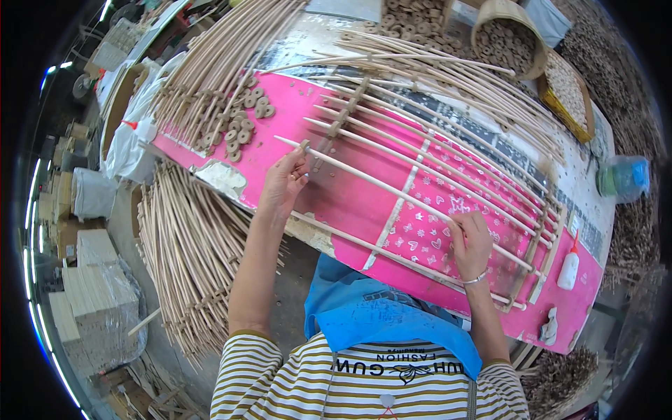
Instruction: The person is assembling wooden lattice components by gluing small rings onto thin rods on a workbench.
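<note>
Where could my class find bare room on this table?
Bare pink table cover shows between the left fingers and loose brown rings, and just nearside of the held round wooden rod. Bundled thin rods crowd the far left.

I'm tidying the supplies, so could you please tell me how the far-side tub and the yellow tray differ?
The tub is round, the yellow tray roughly rectangular. The tub holds brown rings; the yellow tray holds much paler small pieces. Both contain many loose pieces.
</note>
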`<state>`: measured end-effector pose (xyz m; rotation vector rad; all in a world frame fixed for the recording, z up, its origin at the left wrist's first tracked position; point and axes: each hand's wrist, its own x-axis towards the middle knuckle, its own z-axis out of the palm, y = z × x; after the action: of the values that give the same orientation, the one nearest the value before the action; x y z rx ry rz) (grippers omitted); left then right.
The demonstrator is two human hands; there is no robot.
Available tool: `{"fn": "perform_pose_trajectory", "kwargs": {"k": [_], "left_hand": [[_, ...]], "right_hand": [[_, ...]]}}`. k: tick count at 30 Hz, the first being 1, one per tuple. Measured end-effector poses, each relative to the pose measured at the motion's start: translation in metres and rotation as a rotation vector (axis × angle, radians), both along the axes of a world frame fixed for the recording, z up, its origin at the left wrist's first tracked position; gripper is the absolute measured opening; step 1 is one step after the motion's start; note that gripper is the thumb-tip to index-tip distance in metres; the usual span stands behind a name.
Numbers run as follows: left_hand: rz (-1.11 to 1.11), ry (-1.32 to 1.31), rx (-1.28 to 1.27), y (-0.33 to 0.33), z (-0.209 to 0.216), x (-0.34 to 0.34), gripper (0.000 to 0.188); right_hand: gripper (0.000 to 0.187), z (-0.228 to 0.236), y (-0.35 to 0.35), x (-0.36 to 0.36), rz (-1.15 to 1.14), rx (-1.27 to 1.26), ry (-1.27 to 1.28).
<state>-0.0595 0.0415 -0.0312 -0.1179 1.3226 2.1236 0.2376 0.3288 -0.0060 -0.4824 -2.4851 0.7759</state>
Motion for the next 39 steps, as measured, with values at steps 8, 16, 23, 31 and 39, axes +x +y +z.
{"fn": "perform_pose_trajectory", "kwargs": {"k": [8,16,23,31,39], "left_hand": [[-0.029,0.323,-0.658,-0.050,0.011,-0.028,0.028],[-0.239,1.658,-1.021,-0.003,0.040,-0.035,0.051],[-0.449,1.633,-1.029,-0.004,0.030,-0.052,0.049],[-0.473,1.670,-1.105,-0.008,0.022,-0.059,0.054],[-0.624,1.989,-0.870,0.084,0.058,0.042,0.056]], "right_hand": [[0.016,-0.027,0.005,-0.019,0.068,-0.065,-0.012],[0.015,-0.040,0.022,-0.016,0.000,-0.036,0.008],[0.014,-0.042,0.021,-0.022,0.015,-0.035,0.021],[0.016,-0.048,0.020,-0.031,0.015,-0.048,0.025],[0.015,-0.038,0.011,-0.032,0.022,0.063,0.068]]}}
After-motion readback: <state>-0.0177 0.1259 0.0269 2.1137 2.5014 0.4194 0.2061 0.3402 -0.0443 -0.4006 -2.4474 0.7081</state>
